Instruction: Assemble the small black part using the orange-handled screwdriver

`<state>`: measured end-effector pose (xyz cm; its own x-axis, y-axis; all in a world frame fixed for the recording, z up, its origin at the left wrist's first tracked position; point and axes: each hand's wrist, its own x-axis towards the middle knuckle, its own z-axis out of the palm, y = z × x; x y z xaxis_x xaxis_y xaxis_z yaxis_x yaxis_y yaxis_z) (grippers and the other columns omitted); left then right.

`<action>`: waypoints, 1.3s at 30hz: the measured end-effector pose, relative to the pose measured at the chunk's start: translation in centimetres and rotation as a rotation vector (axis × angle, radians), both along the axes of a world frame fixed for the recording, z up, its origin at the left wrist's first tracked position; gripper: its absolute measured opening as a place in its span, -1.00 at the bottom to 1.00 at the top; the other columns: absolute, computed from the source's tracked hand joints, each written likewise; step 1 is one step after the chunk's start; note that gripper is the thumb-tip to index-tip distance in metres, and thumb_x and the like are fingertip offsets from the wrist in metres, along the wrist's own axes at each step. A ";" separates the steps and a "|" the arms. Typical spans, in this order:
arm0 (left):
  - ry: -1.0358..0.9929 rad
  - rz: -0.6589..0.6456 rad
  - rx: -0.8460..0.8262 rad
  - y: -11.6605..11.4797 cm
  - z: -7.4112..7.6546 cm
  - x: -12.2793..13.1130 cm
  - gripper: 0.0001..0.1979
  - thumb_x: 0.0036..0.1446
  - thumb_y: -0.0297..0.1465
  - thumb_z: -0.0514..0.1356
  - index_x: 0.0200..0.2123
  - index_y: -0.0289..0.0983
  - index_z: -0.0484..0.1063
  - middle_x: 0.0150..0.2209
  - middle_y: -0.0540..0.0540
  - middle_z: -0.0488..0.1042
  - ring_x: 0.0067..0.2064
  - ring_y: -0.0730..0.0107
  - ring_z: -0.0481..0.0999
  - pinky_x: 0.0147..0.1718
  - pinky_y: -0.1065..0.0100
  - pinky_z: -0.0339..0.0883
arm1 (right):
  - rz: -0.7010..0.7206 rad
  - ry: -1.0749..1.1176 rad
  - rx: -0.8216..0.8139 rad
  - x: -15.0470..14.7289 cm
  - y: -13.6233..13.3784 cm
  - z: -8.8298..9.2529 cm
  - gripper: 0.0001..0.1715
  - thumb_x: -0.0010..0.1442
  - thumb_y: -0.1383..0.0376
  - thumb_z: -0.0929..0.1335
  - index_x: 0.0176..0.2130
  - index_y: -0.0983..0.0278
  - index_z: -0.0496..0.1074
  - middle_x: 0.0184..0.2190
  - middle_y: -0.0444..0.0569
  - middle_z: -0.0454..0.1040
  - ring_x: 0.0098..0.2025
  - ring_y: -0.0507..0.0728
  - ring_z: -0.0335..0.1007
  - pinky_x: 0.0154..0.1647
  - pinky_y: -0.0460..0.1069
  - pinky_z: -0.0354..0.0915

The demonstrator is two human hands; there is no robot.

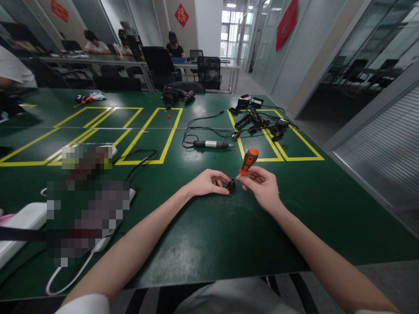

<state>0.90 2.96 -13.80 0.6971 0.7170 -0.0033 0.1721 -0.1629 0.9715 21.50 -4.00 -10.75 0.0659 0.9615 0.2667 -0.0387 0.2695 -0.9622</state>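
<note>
My left hand (pixel 209 182) is closed around a small black round part (pixel 231 186) that rests on the green table (pixel 209 235). My right hand (pixel 262 183) grips a screwdriver with an orange and black handle (pixel 248 160), held tilted with its tip down at the black part. Both hands meet near the middle of the table, in front of me.
A black and silver rotary tool (pixel 211 144) with its cable lies beyond the hands. Several black tools and cables (pixel 258 120) sit at the back right inside yellow tape boxes. A white power strip (pixel 22 220) lies at the left. People sit at desks behind.
</note>
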 end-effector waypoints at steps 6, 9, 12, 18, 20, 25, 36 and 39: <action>0.007 0.021 -0.009 -0.1 0.1 0.0 -0.53 -0.12 -0.26 0.50 -0.13 -0.36 0.61 -0.35 -0.09 0.61 -0.39 0.48 0.51 -0.44 0.49 0.29 | 0.049 0.001 0.018 -0.2 -0.2 0.2 -0.68 0.06 0.10 0.56 -0.27 0.25 0.56 -0.38 -0.03 0.62 -0.55 0.02 0.39 -0.51 -0.02 0.42; 0.012 0.019 -0.006 -0.2 0.2 0.0 -0.53 -0.12 -0.25 0.50 -0.12 -0.35 0.62 -0.31 -0.10 0.62 -0.38 0.48 0.51 -0.42 0.48 0.31 | -0.002 -0.015 0.064 -0.2 -0.1 0.2 -0.73 0.01 0.14 0.58 -0.36 0.24 0.57 -0.38 -0.07 0.57 -0.56 -0.01 0.33 -0.58 -0.05 0.35; 0.013 0.016 -0.016 -0.2 0.2 -0.1 -0.53 -0.10 -0.25 0.50 -0.12 -0.34 0.62 -0.29 -0.11 0.62 -0.37 0.47 0.51 -0.39 0.47 0.33 | -0.015 -0.058 0.073 -0.1 0.0 0.0 -0.76 0.01 0.15 0.58 -0.40 0.24 0.59 -0.40 -0.08 0.53 -0.57 -0.01 0.30 -0.61 -0.06 0.31; 0.031 0.012 -0.016 -0.2 0.3 -0.1 -0.56 -0.08 -0.26 0.49 -0.13 -0.35 0.62 -0.36 -0.06 0.60 -0.41 0.51 0.47 -0.42 0.48 0.31 | 0.009 -0.014 0.049 -0.1 -0.1 -0.4 -0.78 0.15 0.16 0.51 -0.24 0.25 0.59 -0.42 -0.04 0.58 -0.57 0.01 0.36 -0.55 -0.04 0.40; 0.026 0.010 -0.008 -0.2 0.3 -0.1 -0.57 -0.08 -0.26 0.50 -0.14 -0.35 0.62 -0.35 -0.06 0.60 -0.41 0.52 0.46 -0.42 0.48 0.31 | 0.019 -0.021 0.064 -0.1 -0.2 -0.4 -0.81 0.15 0.19 0.51 -0.25 0.24 0.60 -0.41 -0.04 0.58 -0.56 0.01 0.38 -0.53 -0.05 0.40; 0.012 0.013 -0.026 -0.2 0.2 -0.1 -0.55 -0.09 -0.27 0.50 -0.13 -0.36 0.61 -0.33 -0.08 0.61 -0.39 0.50 0.48 -0.40 0.47 0.33 | 0.011 -0.123 0.127 -0.2 -0.5 -0.1 -0.89 0.14 0.23 0.52 -0.36 0.24 0.61 -0.34 -0.03 0.55 -0.53 -0.01 0.35 -0.58 -0.08 0.34; -0.002 0.000 -0.020 -0.1 0.1 0.0 -0.52 -0.09 -0.24 0.50 -0.10 -0.34 0.62 -0.33 -0.08 0.62 -0.39 0.48 0.50 -0.42 0.48 0.28 | 0.018 -0.090 0.069 -0.1 -0.7 0.1 -0.80 0.12 0.17 0.53 -0.32 0.25 0.58 -0.37 -0.01 0.61 -0.53 0.04 0.40 -0.50 -0.01 0.45; 0.010 0.011 -0.006 -0.1 0.1 0.0 -0.52 -0.10 -0.23 0.50 -0.11 -0.34 0.62 -0.33 -0.09 0.62 -0.38 0.47 0.51 -0.42 0.48 0.28 | -0.020 -0.139 0.111 0.0 -0.6 0.1 -0.81 0.10 0.17 0.53 -0.38 0.23 0.59 -0.38 -0.05 0.55 -0.54 0.02 0.35 -0.57 -0.04 0.37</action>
